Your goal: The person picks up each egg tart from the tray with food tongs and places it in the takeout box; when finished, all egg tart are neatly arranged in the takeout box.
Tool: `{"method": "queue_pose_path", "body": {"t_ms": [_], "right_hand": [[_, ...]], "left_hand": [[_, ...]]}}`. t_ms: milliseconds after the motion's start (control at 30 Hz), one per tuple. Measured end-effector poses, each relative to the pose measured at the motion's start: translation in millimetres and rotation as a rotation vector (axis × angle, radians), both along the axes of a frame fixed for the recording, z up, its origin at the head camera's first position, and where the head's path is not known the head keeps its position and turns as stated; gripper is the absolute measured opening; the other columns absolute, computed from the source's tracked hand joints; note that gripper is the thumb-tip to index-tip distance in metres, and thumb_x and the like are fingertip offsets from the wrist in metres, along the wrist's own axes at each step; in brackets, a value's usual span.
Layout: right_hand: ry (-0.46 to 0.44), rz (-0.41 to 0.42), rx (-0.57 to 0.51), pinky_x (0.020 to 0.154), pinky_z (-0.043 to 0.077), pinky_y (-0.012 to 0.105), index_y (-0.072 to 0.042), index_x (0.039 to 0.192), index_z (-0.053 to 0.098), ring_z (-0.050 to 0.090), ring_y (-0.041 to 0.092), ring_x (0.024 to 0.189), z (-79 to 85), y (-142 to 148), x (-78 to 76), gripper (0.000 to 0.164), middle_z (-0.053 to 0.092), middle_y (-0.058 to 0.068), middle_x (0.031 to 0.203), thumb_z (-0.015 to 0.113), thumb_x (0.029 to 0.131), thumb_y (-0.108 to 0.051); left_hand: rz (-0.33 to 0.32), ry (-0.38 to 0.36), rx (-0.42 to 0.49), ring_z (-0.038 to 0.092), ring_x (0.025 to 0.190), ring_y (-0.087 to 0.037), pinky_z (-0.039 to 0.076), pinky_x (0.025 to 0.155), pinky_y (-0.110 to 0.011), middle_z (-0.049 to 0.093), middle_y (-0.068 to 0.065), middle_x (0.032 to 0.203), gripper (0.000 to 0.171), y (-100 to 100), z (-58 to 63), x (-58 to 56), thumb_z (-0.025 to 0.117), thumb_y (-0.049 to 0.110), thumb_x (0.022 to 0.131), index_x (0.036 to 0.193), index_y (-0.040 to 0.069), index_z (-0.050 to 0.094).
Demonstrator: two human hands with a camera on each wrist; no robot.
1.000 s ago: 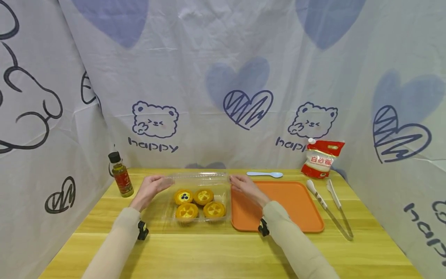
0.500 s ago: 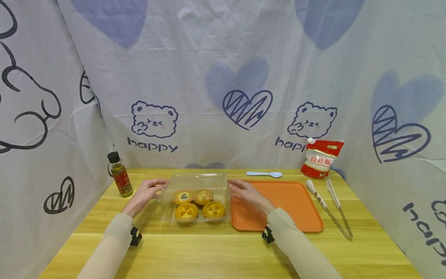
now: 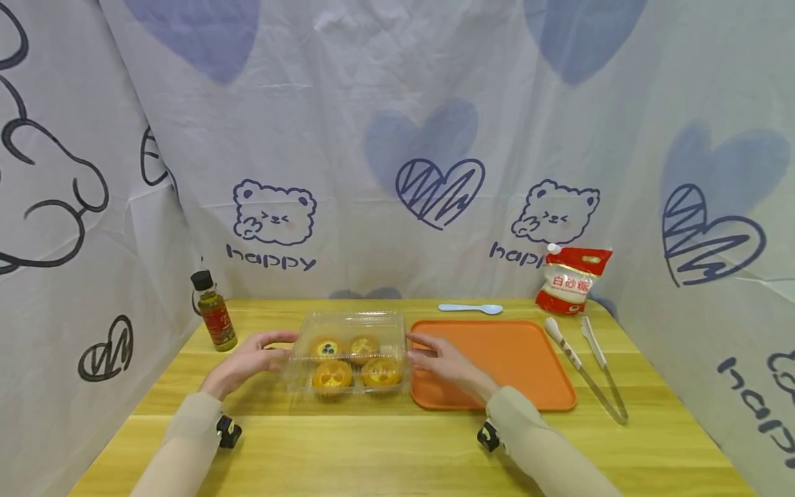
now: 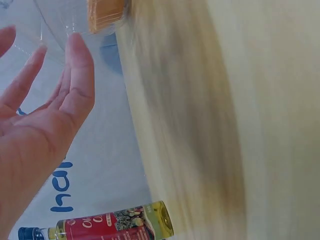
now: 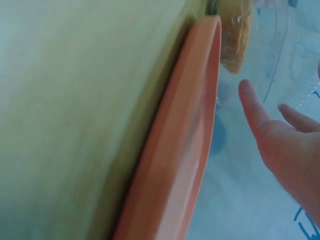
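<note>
In the head view a clear plastic clamshell box [image 3: 406, 383] stands on the table, its hinged lid [image 3: 354, 326] tilted over it. Several egg tarts sit inside. The back left tart [image 3: 326, 348] carries dark berries, and the front left tart [image 3: 332, 377] has a patterned yellow top. My left hand [image 3: 251, 359] is at the lid's left side, its fingertips at the plastic edge, fingers extended in the left wrist view. On the opposite side, my right hand [image 3: 444, 360] reaches over the orange tray's left edge, fingers stretched toward the lid's right side.
An orange tray [image 3: 497, 359] lies right of the box. Metal tongs [image 3: 586, 373] with pale tips rest beyond it. A light blue spoon [image 3: 470, 308] and a red and white sugar bag [image 3: 568, 283] are at the back. An oil bottle [image 3: 216, 314] stands at the left.
The lid has swung down and forward over the tarts. Both hands have come down toward the near side with it, staying at its left and right sides.
</note>
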State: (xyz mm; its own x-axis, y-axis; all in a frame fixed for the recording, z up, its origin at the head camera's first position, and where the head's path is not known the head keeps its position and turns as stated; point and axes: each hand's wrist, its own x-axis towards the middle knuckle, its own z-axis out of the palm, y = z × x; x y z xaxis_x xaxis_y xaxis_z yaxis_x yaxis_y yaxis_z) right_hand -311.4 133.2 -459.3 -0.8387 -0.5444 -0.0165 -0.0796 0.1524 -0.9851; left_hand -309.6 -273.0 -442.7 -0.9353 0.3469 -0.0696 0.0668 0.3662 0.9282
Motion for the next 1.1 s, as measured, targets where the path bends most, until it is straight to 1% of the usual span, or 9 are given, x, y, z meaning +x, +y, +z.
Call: {"method": "queue_pose_path", "body": {"t_ms": [100, 233, 333, 433, 567, 633, 733, 933, 1100], "right_hand": [[-0.010, -0.003, 0.019, 0.103, 0.050, 0.043, -0.006, 0.154, 0.029, 0.043, 0.038, 0.136, -2.7, 2, 6.8, 0.066, 0.031, 0.023, 0.156, 0.059, 0.099, -0.025], [-0.011, -0.003, 0.017, 0.097, 0.054, 0.046, -0.007, 0.153, 0.031, 0.056, 0.034, 0.123, -5.6, 4, 12.4, 0.068, 0.037, 0.025, 0.152, 0.064, 0.096, -0.025], [-0.010, -0.011, 0.015, 0.092, 0.057, 0.044, -0.008, 0.153, 0.031, 0.062, 0.029, 0.112, -7.6, 3, 14.9, 0.069, 0.039, 0.024, 0.150, 0.065, 0.094, -0.021], [-0.003, -0.024, 0.015, 0.087, 0.059, 0.040, -0.006, 0.153, 0.031, 0.063, 0.025, 0.104, -10.8, 0, 16.1, 0.069, 0.043, 0.026, 0.144, 0.065, 0.094, -0.014], [-0.001, -0.048, 0.032, 0.084, 0.059, 0.035, -0.006, 0.153, 0.031, 0.061, 0.020, 0.098, -12.9, -3, 18.3, 0.071, 0.050, 0.022, 0.126, 0.067, 0.092, -0.012], [-0.022, -0.049, 0.020, 0.084, 0.059, 0.035, -0.008, 0.153, 0.030, 0.063, 0.021, 0.095, -12.4, -4, 19.7, 0.072, 0.051, 0.019, 0.119, 0.067, 0.092, -0.012], [-0.073, -0.037, -0.025, 0.084, 0.060, 0.039, -0.008, 0.154, 0.026, 0.066, 0.026, 0.093, -11.5, -5, 21.7, 0.073, 0.051, 0.019, 0.114, 0.065, 0.093, -0.007], [-0.168, -0.029, -0.132, 0.086, 0.059, 0.047, -0.004, 0.155, 0.020, 0.069, 0.035, 0.092, -9.3, -8, 24.7, 0.077, 0.046, 0.019, 0.112, 0.061, 0.091, 0.006], [-0.168, -0.056, -0.131, 0.084, 0.059, 0.047, -0.004, 0.155, 0.021, 0.069, 0.038, 0.091, -8.7, -12, 24.6, 0.079, 0.046, 0.018, 0.108, 0.061, 0.088, 0.012]], "left_hand": [[-0.040, -0.024, -0.013, 0.053, 0.123, -0.031, 0.053, 0.095, -0.048, 0.034, -0.025, 0.152, 0.060, -3, -2.7, 4.1, 0.064, 0.021, 0.094, 0.147, 0.003, 0.040], [-0.076, -0.058, -0.009, 0.055, 0.119, -0.029, 0.055, 0.091, -0.045, 0.034, -0.027, 0.150, 0.064, -6, -3.9, 7.5, 0.065, 0.017, 0.092, 0.149, 0.007, 0.037], [-0.111, -0.097, 0.003, 0.056, 0.112, -0.027, 0.056, 0.089, -0.044, 0.038, -0.029, 0.143, 0.071, -7, -2.3, 9.1, 0.067, 0.012, 0.090, 0.151, 0.008, 0.032], [-0.158, -0.162, 0.057, 0.060, 0.102, -0.024, 0.056, 0.089, -0.045, 0.048, -0.024, 0.129, 0.079, -7, 0.4, 10.6, 0.068, 0.005, 0.087, 0.153, 0.008, 0.026], [-0.259, -0.237, 0.164, 0.066, 0.091, -0.024, 0.056, 0.091, -0.048, 0.060, -0.012, 0.107, 0.087, -9, 1.5, 11.1, 0.065, -0.003, 0.086, 0.155, 0.006, 0.012], [-0.306, -0.259, 0.205, 0.067, 0.090, -0.025, 0.057, 0.090, -0.048, 0.064, -0.010, 0.100, 0.088, -10, 0.8, 10.6, 0.062, -0.006, 0.088, 0.155, 0.005, 0.006], [-0.351, -0.284, 0.242, 0.068, 0.089, -0.027, 0.059, 0.086, -0.045, 0.068, -0.010, 0.095, 0.089, -11, -0.6, 9.8, 0.059, -0.008, 0.089, 0.154, 0.005, 0.000], [-0.354, -0.311, 0.284, 0.070, 0.090, -0.030, 0.058, 0.088, -0.047, 0.069, -0.011, 0.094, 0.090, -10, -2.7, 10.1, 0.060, -0.008, 0.090, 0.153, 0.006, -0.002], [-0.334, -0.301, 0.301, 0.071, 0.087, -0.028, 0.059, 0.087, -0.045, 0.069, -0.008, 0.089, 0.090, -9, -5.7, 10.3, 0.060, -0.010, 0.088, 0.154, 0.005, 0.000]]}}
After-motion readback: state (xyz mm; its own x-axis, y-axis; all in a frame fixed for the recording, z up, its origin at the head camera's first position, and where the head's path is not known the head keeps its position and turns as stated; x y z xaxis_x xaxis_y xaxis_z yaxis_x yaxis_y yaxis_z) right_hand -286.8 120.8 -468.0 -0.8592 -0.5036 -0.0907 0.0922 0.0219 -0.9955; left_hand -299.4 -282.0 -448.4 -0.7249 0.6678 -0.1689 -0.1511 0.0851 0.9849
